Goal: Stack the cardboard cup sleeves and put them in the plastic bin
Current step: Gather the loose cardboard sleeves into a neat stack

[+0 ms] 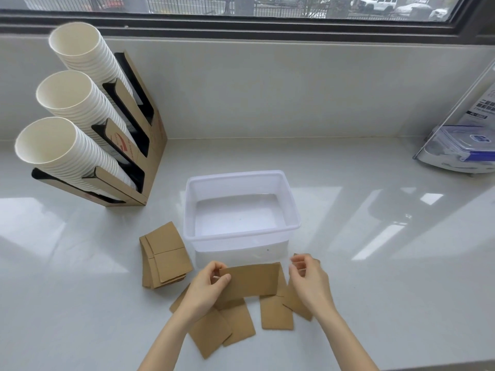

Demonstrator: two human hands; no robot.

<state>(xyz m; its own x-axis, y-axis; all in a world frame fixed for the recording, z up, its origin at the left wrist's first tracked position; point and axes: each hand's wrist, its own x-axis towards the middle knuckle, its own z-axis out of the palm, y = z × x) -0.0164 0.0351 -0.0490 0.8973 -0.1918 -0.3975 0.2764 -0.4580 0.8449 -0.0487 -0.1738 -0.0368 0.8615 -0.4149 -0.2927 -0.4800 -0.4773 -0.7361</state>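
Observation:
A clear plastic bin [292,210] stands empty on the white counter. Left of it lies a stack of brown cardboard sleeves [167,255]. My left hand [206,287] pinches the left end of one flat sleeve [253,281], held just in front of the bin. My right hand [308,277] hovers by that sleeve's right end with fingers curled and apart, holding nothing. Several loose sleeves [276,313] lie scattered on the counter beneath both hands.
A cardboard holder [144,156] with three slanted stacks of white paper cups [64,148] stands at the back left. A lidded container with blue clips [463,148] sits at the far right. A window ledge runs behind.

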